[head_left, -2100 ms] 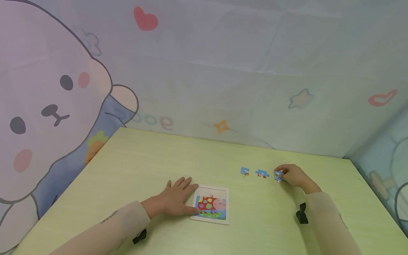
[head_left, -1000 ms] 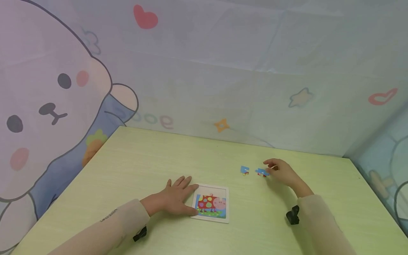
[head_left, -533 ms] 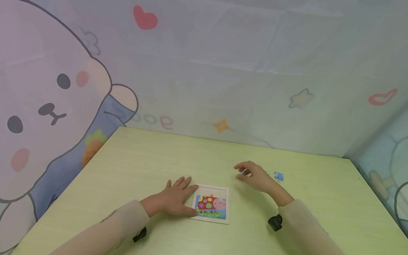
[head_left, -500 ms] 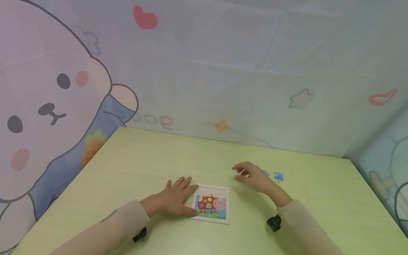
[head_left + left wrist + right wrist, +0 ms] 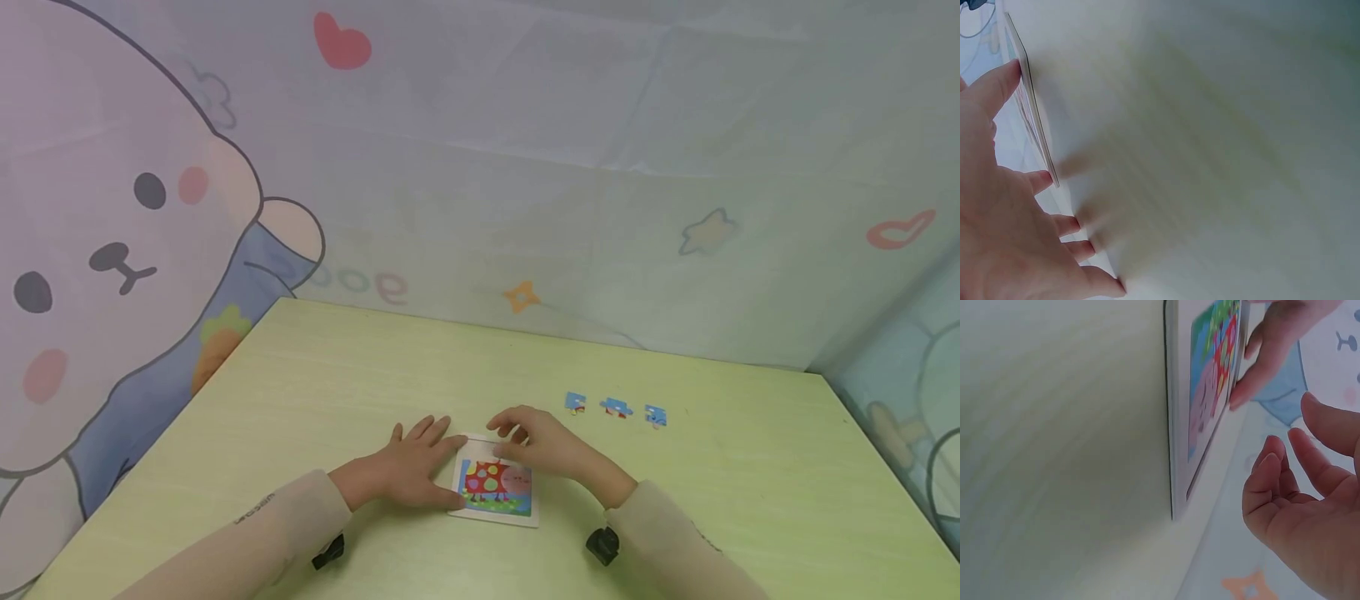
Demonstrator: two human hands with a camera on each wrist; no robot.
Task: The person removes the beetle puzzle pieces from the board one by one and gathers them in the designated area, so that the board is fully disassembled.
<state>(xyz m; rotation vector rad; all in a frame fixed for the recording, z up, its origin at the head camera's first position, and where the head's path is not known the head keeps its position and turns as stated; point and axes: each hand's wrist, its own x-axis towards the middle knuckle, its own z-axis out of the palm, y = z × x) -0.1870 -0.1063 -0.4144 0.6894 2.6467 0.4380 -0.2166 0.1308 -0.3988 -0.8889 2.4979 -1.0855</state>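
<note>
A square jigsaw puzzle with a white frame (image 5: pixel 536 505) lies flat on the table. Its partly filled picture (image 5: pixel 489 482) has a pink face and a red spotted body, and the upper strip is bare. My left hand (image 5: pixel 408 471) is spread beside it, thumb and index finger touching the left edge of the frame; the left wrist view agrees. Above the frame's upper right part hovers my right hand (image 5: pixel 546 446), fingers loosely bent. In the right wrist view, a gap shows between thumb and fingers (image 5: pixel 1263 481), with nothing held.
Three loose puzzle pieces lie in a row right of the frame: a left one (image 5: pixel 575 402), a middle one (image 5: pixel 617 407) and a right one (image 5: pixel 656 415). A printed cloth backdrop (image 5: pixel 465 183) stands behind the pale green table (image 5: pixel 360 367).
My right hand has let go of the rightmost piece and moved left, past the other loose pieces, to above the frame. The left hand has stayed in place.
</note>
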